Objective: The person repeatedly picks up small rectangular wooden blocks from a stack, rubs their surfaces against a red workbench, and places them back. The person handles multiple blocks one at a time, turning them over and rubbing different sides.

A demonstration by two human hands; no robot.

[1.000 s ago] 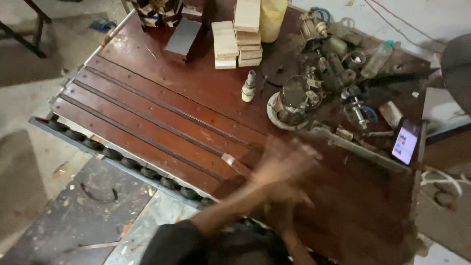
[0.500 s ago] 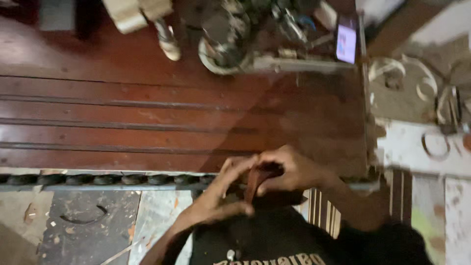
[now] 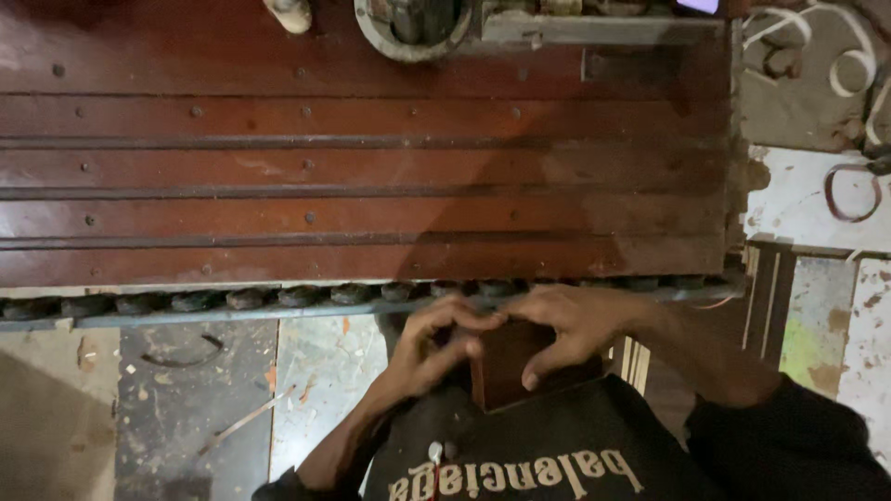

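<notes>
both hands work a small dark reddish-brown wood block [image 3: 506,362], held off the surface, close to the body, just below the near edge. left hand [image 3: 436,348] comes in from the left, fingers curled onto the block's top-left corner, thumb side tucked against it: closed on the block. right hand [image 3: 566,325] wraps over the top and right side, one fingertip [image 3: 529,380] pressed on the front face: also gripping the block. two-hand pinch looks like it's for steadying a small piece at chest height, where it's easy to see; that's my read, not shown directly.

block stands roughly upright, long side vertical, lower end hidden behind the black shirt [image 3: 548,455]. can't tell if anything else sits between the hands.

the surface [image 3: 371,167] is a red-brown slatted wooden top with long grooves running left-right and rows of screw heads. along its near edge runs a grey metal rail [image 3: 232,311] with a row of dark round rollers [image 3: 297,297], just above the hands, not touching them as far as i can see.

at the far edge, well apart from the hands: a round metal dish [image 3: 413,42] holding dark parts, a flat grey bar [image 3: 603,28] beside it, a pale bottle end [image 3: 290,14]. right of the surface, a paint-stained white board [image 3: 798,199] with wire loops [image 3: 849,190]. concrete floor [image 3: 186,399] at lower left, with scraps on it.
</notes>
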